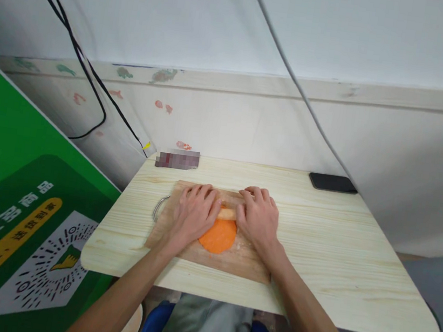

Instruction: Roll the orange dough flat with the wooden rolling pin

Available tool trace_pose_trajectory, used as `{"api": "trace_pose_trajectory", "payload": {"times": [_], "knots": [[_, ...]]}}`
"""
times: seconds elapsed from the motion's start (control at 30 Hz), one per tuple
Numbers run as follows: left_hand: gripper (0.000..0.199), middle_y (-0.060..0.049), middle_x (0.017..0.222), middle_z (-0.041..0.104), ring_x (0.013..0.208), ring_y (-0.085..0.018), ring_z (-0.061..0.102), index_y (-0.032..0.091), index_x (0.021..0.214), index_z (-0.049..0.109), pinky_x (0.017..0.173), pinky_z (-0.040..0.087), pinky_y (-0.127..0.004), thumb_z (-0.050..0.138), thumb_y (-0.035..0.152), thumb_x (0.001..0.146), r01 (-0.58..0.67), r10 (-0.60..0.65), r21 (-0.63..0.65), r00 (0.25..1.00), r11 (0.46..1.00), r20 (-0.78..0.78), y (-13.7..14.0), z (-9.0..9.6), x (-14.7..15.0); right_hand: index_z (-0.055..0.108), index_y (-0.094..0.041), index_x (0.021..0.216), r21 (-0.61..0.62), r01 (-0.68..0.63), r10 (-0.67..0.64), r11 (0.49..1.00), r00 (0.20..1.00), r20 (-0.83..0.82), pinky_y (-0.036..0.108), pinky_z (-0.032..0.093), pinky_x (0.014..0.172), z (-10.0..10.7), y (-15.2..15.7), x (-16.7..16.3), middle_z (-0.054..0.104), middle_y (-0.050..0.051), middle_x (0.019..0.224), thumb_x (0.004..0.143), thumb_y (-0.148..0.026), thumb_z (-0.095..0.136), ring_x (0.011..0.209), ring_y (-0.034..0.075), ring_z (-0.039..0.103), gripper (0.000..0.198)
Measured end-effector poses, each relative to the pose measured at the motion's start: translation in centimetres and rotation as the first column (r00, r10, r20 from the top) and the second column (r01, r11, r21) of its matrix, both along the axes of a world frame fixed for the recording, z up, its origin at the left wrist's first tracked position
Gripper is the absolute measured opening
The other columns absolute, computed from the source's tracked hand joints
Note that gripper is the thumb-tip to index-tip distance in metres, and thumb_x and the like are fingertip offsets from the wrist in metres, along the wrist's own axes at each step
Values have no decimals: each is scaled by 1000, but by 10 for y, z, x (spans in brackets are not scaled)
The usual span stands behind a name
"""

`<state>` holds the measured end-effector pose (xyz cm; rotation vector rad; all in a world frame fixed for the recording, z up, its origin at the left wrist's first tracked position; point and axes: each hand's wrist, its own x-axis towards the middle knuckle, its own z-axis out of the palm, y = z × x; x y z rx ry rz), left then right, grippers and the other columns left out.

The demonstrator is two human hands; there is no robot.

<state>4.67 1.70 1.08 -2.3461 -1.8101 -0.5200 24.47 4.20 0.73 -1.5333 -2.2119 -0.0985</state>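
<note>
A flat, round sheet of orange dough lies on a wooden cutting board. Across its far edge rests a light wooden rolling pin, of which only the middle shows. My left hand covers the pin's left end, its fingers curled forward over it. At the right end, my right hand grips the pin in the same way, thumb turned inward. The palms hide both ends of the pin. Some pale powder or crumbs mark the board right of the dough.
A metal ring handle sticks out at the board's left side. On the pale wooden table, a black phone lies at the back right and a blurred-out item at the back left. A green printed panel stands left; cables hang along the wall.
</note>
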Motion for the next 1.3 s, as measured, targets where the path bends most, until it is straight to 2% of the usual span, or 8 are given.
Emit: {"api": "trace_pose_trajectory", "payload": {"times": [0.17, 0.53, 0.83, 0.97, 1.13, 1.3], "knots": [[29, -10, 129, 74, 117, -30, 66, 24, 119, 72, 103, 47, -48, 47, 34, 111, 18, -18, 6, 1000, 1000, -6, 1, 2, 1, 76, -20, 114, -5, 5, -5, 1000, 999, 49, 40, 41, 93, 2, 0, 0, 74, 11, 121, 98, -19, 55, 112, 28, 57, 26], [32, -10, 128, 74, 116, -29, 65, 23, 116, 72, 99, 47, -47, 43, 37, 113, 21, -21, 1, 1000, 1000, 9, -2, 0, -1, 76, -19, 120, -10, 0, 1, 1000, 998, 56, 38, 42, 94, 2, 1, 0, 74, 11, 121, 98, -18, 53, 111, 27, 60, 31], [35, -10, 126, 74, 117, -29, 65, 22, 113, 73, 100, 45, -47, 41, 36, 114, 24, -23, -30, 1000, 999, 9, -5, 4, -1, 75, -16, 130, -25, -7, 9, 1000, 996, 93, 37, 44, 102, 5, -2, -1, 74, 11, 134, 102, -19, 50, 120, 27, 60, 38], [33, -9, 126, 75, 118, -28, 65, 23, 113, 72, 103, 45, -46, 42, 35, 114, 14, -14, -46, 1000, 999, 14, -3, 5, -1, 75, -18, 132, -31, 22, -18, 999, 993, 118, 38, 45, 102, 6, -6, -2, 74, 10, 138, 103, -21, 49, 124, 27, 60, 39], [33, -9, 131, 74, 122, -28, 65, 24, 116, 73, 107, 46, -46, 43, 37, 113, 29, -27, -31, 998, 999, 58, -3, 0, -4, 75, -18, 131, -23, 39, -36, 999, 992, 121, 37, 45, 102, 8, -7, -3, 76, 10, 135, 104, -23, 49, 122, 26, 62, 38], [36, -10, 135, 73, 127, -29, 63, 22, 116, 74, 112, 46, -46, 41, 37, 114, -40, 39, 0, 995, 999, 93, -7, -7, -3, 74, -18, 132, -26, 18, -14, 999, 990, 143, 36, 45, 103, 11, -12, -4, 75, 10, 138, 105, -24, 46, 125, 26, 62, 39]]}}
